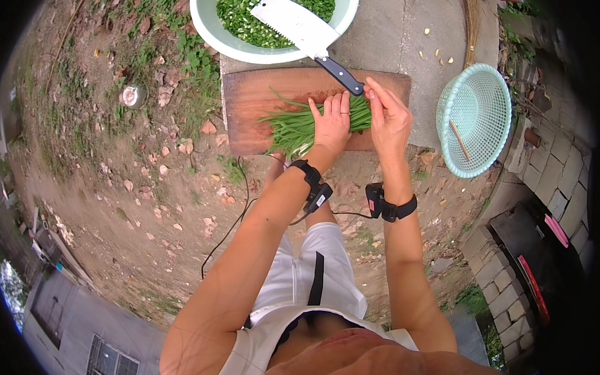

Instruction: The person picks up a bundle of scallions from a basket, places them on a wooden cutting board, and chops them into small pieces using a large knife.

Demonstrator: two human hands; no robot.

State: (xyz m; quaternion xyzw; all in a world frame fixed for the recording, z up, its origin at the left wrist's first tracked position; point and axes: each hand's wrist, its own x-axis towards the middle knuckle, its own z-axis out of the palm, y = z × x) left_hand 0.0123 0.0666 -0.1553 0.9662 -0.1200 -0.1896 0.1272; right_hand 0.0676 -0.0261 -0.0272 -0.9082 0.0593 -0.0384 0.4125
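A bundle of long green chives or scallion leaves (292, 127) lies across a wooden cutting board (246, 94). My left hand (332, 120) presses flat on the bundle with its fingers spread. At the bundle's right end, my right hand (391, 114) is raised with thumb and index finger pinched near the cleaver's handle end; whether something thin is between the fingertips I cannot tell. The cleaver (300, 26) rests with its blade over the rim of a pale green basin (202, 15) and its black handle over the board. Chopped greens (236, 24) fill the basin.
A mint plastic colander (473, 119) with a brown stick-like piece in it stands to the right. Several small pale pieces (437, 52) lie on the concrete slab (375, 31), near a straw broom (469, 39). Cables hang from the black wrist straps. Leaf-strewn soil surrounds the slab.
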